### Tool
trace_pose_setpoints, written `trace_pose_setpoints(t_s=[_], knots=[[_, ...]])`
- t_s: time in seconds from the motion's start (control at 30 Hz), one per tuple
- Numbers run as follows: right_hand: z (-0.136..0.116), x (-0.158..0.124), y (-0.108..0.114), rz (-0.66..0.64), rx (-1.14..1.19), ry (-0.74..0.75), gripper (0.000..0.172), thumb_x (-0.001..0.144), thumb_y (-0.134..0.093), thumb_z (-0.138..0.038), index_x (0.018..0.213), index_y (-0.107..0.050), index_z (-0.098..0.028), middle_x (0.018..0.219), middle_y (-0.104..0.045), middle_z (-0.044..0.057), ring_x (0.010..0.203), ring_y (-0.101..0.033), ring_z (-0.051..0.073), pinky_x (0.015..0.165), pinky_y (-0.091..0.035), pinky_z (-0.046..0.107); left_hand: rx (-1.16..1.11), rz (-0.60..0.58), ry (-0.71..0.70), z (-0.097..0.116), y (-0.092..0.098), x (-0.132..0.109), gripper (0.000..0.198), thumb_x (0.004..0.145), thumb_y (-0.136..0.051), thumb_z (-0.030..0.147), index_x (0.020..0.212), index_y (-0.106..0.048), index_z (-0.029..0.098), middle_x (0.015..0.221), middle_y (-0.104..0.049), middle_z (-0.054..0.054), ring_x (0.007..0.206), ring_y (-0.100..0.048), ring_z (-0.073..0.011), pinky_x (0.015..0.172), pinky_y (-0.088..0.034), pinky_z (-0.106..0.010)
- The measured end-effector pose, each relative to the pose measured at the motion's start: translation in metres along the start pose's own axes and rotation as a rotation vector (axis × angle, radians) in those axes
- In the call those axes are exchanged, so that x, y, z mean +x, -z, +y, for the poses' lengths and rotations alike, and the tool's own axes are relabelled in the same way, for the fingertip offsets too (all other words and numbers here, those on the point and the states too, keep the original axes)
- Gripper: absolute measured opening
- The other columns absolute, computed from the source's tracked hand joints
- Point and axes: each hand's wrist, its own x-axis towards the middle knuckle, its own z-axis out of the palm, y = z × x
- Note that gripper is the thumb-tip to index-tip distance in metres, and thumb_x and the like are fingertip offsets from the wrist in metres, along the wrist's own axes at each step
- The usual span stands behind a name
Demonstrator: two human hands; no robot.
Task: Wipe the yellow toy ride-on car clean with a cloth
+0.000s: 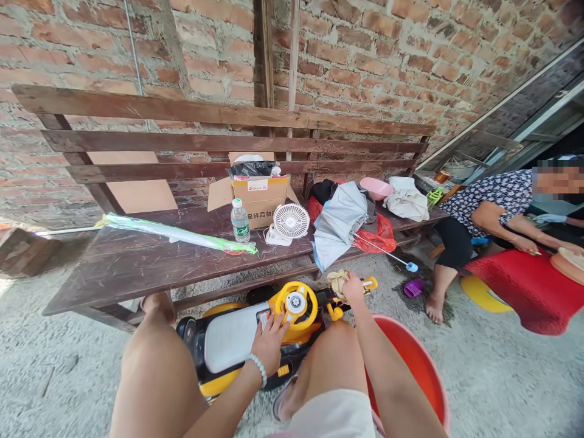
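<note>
On concrete floor (pixel 502 377) between knees: yellow ride-on toy car (pixel 228 340). Left hand (pixel 269 344) spread on toy beside steering wheel (pixel 295 304). Right hand (pixel 353 289) clasping crumpled beige rag (pixel 338 284) at toy's far end. Hands apart. Red basin (pixel 410 365) at right leg; wooden bench (pixel 137 267) beyond.

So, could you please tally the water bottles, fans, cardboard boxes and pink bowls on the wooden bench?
Plastic water bottles: 1
White desk fans: 1
Cardboard boxes: 1
Pink bowls: 1
Total: 4
</note>
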Motion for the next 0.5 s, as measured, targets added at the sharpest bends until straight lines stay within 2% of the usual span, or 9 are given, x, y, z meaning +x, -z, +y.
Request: trace_pose_setpoints(t_s=[0.13,0.23,0.3,0.4,0.47,0.5], knots=[[0.034,-0.005,0.041,0.233,0.137,-0.221,0.047,0.079,-0.059,-0.038,0.116,-0.072,-0.011,0.112,-0.078,0.025,0.11,-0.074,0.039,0.097,-0.056,0.049,-0.016,0.009,-0.01,-0.004,0.0,0.0,0.091,0.081,-0.047,0.002,0.168,-0.042,0.029,0.181,-0.028,-0.005,0.168,-0.02,-0.0317,0.135,-0.019,-0.063],[0.062,-0.02,0.071,0.274,0.308,-0.306,0.058,0.077,-0.06,-0.048,0.119,-0.069,-0.008,0.111,-0.079,0.026,0.1,-0.077,0.038,0.084,-0.061,0.046,-0.03,0.042,-0.025,-0.003,0.0,0.003,0.086,0.084,-0.047,0.004,0.167,-0.045,0.029,0.179,-0.032,-0.007,0.168,-0.02,-0.0322,0.135,-0.019,-0.061],[0.069,-0.038,0.076,0.185,0.449,-0.293,0.058,0.071,-0.068,-0.051,0.114,-0.071,-0.012,0.102,-0.081,0.02,0.089,-0.078,0.035,0.076,-0.063,0.043,-0.024,0.055,-0.016,0.0,0.001,0.007,0.081,0.085,-0.048,0.006,0.164,-0.05,0.026,0.178,-0.036,-0.009,0.168,-0.02,-0.0338,0.135,-0.017,-0.062],[0.057,-0.075,0.055,-0.084,0.522,-0.138,0.052,0.069,-0.072,-0.05,0.11,-0.073,-0.018,0.099,-0.083,0.014,0.087,-0.079,0.032,0.078,-0.064,0.042,-0.003,0.046,-0.024,0.005,0.003,0.013,0.078,0.086,-0.048,0.007,0.162,-0.052,0.023,0.176,-0.039,-0.01,0.168,-0.019,-0.0351,0.135,-0.014,-0.063],[0.038,-0.101,0.031,-0.243,0.395,0.027,0.045,0.077,-0.068,-0.045,0.115,-0.073,-0.021,0.108,-0.082,0.011,0.096,-0.079,0.029,0.088,-0.062,0.041,0.014,0.03,-0.039,0.007,0.003,0.016,0.08,0.086,-0.047,0.006,0.164,-0.049,0.023,0.177,-0.038,-0.009,0.169,-0.018,-0.0342,0.135,-0.013,-0.063],[0.028,-0.113,0.019,-0.258,0.251,0.085,0.04,0.078,-0.066,-0.04,0.114,-0.073,-0.022,0.106,-0.082,0.009,0.096,-0.078,0.028,0.089,-0.061,0.04,0.021,0.025,-0.04,0.007,0.002,0.017,0.081,0.085,-0.047,0.006,0.165,-0.048,0.024,0.177,-0.037,-0.008,0.169,-0.018,-0.0335,0.136,-0.013,-0.063]])
